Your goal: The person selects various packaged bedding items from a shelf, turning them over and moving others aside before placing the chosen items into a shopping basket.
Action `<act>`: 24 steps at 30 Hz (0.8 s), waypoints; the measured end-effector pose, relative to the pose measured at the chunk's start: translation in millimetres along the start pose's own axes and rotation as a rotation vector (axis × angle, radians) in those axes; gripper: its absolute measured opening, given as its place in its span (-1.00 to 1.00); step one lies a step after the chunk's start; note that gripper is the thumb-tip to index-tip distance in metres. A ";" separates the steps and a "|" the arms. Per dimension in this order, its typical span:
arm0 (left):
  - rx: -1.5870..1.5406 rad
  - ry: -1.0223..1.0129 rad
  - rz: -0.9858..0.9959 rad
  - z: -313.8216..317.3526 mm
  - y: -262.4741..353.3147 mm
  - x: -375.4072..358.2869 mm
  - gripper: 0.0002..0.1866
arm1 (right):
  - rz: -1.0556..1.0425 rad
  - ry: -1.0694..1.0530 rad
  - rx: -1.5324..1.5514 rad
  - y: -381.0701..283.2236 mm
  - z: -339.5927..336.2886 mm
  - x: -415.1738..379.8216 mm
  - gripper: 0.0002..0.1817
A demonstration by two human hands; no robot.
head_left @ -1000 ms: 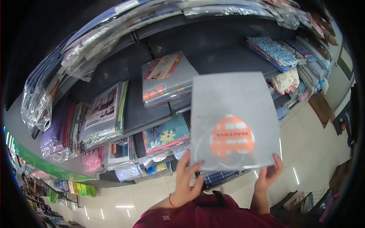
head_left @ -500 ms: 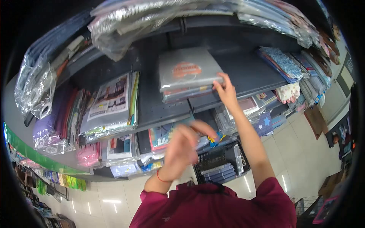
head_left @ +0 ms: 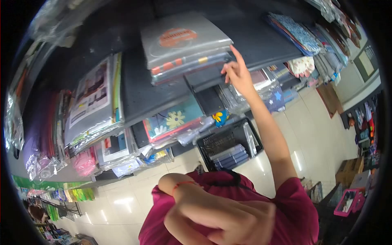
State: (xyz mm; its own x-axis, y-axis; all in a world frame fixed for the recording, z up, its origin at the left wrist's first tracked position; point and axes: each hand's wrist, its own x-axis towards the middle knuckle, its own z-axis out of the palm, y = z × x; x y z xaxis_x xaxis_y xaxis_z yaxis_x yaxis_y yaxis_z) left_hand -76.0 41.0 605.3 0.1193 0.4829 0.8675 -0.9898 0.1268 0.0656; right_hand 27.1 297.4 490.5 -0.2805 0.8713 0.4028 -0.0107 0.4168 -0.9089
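Observation:
My right hand (head_left: 239, 73) reaches to the shelf with its index finger stretched up to the corner of a stack of flat packages and the other fingers loosely bent. The top grey package (head_left: 183, 38) is wrapped in clear plastic and has an orange printed label. Under it lie thinner wrapped packages (head_left: 179, 67) with orange patches. Close to the camera, my left hand (head_left: 228, 216) is raised before the chest, its fingers smeared by motion; a red string circles that wrist.
Upright wrapped packages (head_left: 92, 92) stand left on the dark shelf (head_left: 139, 92); folded blue patterned cloth (head_left: 292, 34) lies right. A flower-print package (head_left: 175, 118) sits on the lower shelf. A black basket (head_left: 202, 151) with blue packages stands on the tiled floor (head_left: 310, 130).
My left hand has swung from in front of the shelf back toward my chest. My right index finger has straightened at the stack's corner. The view has shifted, bringing the shelf closer.

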 end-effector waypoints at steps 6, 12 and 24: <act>0.660 1.009 -0.519 -81.5 42.0 -116.7 -0.86 | 0.415 -0.082 0.014 119.9 -75.0 -170.9 -0.64; 0.980 1.588 -0.978 -184.8 32.5 -356.1 -0.75 | 0.740 -0.133 -0.266 261.2 -117.1 -317.8 -0.74; 1.563 1.504 -1.237 -313.8 -89.8 -549.1 -0.48 | 0.846 -0.272 -0.927 390.6 -71.7 -381.7 -0.42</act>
State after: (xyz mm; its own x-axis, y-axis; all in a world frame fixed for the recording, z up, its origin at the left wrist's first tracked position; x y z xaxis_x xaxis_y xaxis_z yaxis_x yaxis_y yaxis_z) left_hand -28.0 36.4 -31.7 -0.3158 0.7999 -0.5104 0.2739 0.5919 0.7581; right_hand 198.8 146.2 -10.6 -0.0600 0.9167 -0.3950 0.9037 -0.1181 -0.4114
